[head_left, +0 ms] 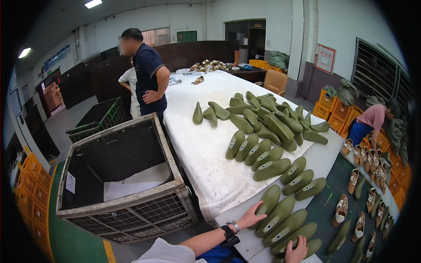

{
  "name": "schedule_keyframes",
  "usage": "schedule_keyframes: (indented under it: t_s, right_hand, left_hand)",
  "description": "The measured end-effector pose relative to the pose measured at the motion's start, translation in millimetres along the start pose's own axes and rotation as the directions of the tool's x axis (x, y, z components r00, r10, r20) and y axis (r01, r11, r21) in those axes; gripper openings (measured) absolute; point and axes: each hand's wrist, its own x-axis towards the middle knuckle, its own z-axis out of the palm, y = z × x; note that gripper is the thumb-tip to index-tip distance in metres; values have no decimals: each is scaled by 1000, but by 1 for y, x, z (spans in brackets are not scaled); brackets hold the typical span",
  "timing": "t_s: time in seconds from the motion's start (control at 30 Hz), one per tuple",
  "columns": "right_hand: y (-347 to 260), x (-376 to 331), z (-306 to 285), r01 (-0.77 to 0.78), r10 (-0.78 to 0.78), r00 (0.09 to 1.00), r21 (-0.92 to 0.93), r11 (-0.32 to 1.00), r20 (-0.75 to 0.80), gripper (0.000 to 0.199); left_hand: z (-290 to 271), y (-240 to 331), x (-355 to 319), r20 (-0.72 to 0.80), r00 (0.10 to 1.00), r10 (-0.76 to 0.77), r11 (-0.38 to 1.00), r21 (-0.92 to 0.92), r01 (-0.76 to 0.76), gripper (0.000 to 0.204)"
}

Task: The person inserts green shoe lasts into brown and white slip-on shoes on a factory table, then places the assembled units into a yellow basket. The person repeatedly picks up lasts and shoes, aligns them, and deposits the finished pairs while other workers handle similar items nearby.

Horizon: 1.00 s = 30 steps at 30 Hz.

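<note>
At the near corner of the table lies a row of olive-green shoe lasts [275, 217], side by side. My left hand [253, 215], a watch and a dark band on its wrist, rests against the leftmost last with its fingers stretched and thumb apart. Over the lasts at the row's right end, my right hand [296, 250] curls its fingers onto a shoe last [312, 247]; its palm side is hidden. Just beyond are two more short rows of lasts [272, 168]. Farther back, a loose heap of lasts [274, 118] covers part of the white tabletop [197, 162].
A wood-framed mesh bin [127, 201] stands left of the table, a green crate [98, 116] behind it. Two people stand beyond; a person in pink [372, 118] bends at the right. Shoes [340, 209] and lasts line a dark green surface, near orange crates [340, 116].
</note>
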Motion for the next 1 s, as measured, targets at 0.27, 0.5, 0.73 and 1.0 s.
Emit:
schedule_keyframes:
  t_s: [0.27,0.5,0.73,1.0]
  right_hand:
    - [15,-30,-44,-220,216,961,1,976,174,59]
    - [16,-52,-68,-382,302,841,98,919,450,80]
    - [35,-40,-78,-343,292,821,14,939,490,43]
    - [158,115,-62,-209,38,858,282,936,511,32]
  left_hand:
    - [-41,-4,-19,-43,976,-214,962,161,219,53]
    - [-65,-28,-49,85,894,439,478,821,-312,36]
    - [-61,-8,-53,105,928,357,526,798,-293,40]
    - [-59,-5,-53,117,934,339,502,817,-285,43]
